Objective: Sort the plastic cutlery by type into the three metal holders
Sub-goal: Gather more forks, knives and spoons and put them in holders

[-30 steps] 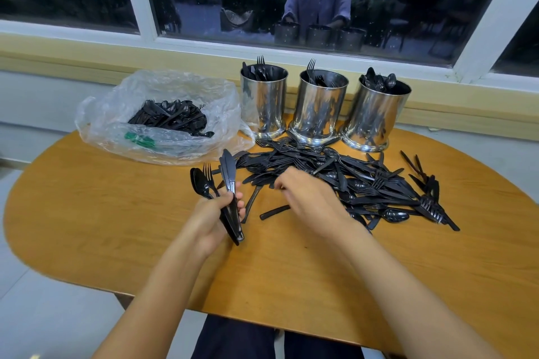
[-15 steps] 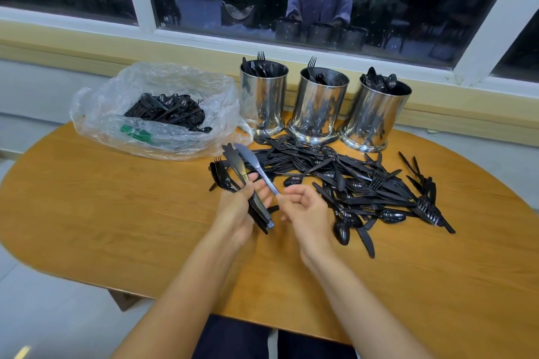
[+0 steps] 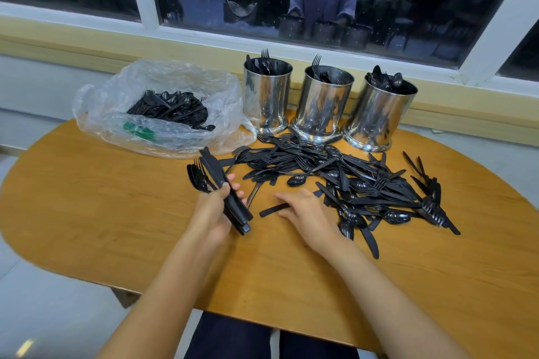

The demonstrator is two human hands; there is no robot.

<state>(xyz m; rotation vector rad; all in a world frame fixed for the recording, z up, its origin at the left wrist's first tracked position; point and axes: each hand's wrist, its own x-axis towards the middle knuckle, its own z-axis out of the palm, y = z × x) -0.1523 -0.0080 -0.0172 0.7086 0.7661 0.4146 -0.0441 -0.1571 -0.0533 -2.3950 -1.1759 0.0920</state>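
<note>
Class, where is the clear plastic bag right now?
In the head view, the plastic bag lies on the table's far left, just beside the leftmost metal holder.

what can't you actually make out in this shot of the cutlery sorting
Head view only:
- How full the metal holders are: their steel walls hide all but the tips.
- What lies deep in the plastic bag: crinkled film blurs it.
- How many pieces the left hand grips in its bundle: they overlap.
- The lower layers of the pile: upper pieces cover them.
</note>
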